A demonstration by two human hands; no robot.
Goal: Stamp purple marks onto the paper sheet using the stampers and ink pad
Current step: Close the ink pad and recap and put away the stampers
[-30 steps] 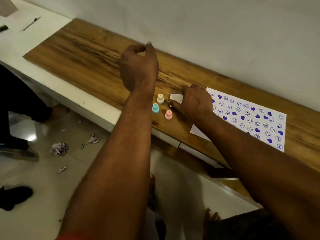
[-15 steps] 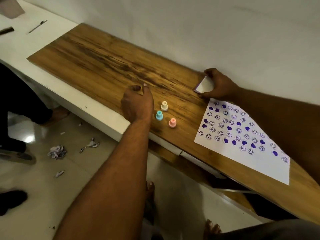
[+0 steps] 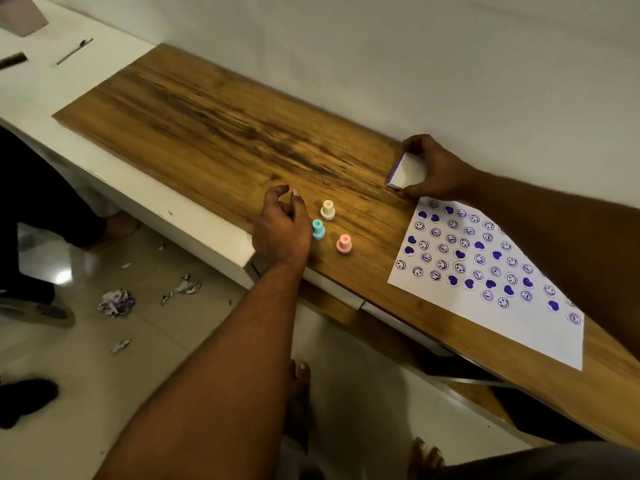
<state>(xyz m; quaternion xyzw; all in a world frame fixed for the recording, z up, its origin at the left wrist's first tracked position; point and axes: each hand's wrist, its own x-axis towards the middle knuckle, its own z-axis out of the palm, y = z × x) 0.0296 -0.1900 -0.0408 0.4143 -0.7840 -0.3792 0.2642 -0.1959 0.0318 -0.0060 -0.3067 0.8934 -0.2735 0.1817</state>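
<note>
Three small stampers stand upright on the wooden tabletop (image 3: pixel 207 126): a cream stamper (image 3: pixel 327 209), a teal stamper (image 3: pixel 318 229) and a pink stamper (image 3: pixel 344 243). My left hand (image 3: pixel 281 230) hovers just left of the teal one, fingers loosely curled and apart, holding nothing. My right hand (image 3: pixel 434 169) grips the white ink pad (image 3: pixel 406 173), tilted on its edge near the wall, with a purple rim showing. The paper sheet (image 3: pixel 485 282) lies to the right, covered with purple smileys and hearts; my right forearm hides its far edge.
The wall runs close behind the tabletop. A white counter (image 3: pixel 45 88) with a pen (image 3: pixel 74 51) lies at the left. Crumpled paper scraps (image 3: pixel 116 303) litter the floor, where another person's leg and shoes stand. My bare feet show below the table edge.
My right hand lifted the ink pad from beside the stampers and carried it back towards the wall above the sheet. My left hand came down from mid-air to beside the teal stamper.
</note>
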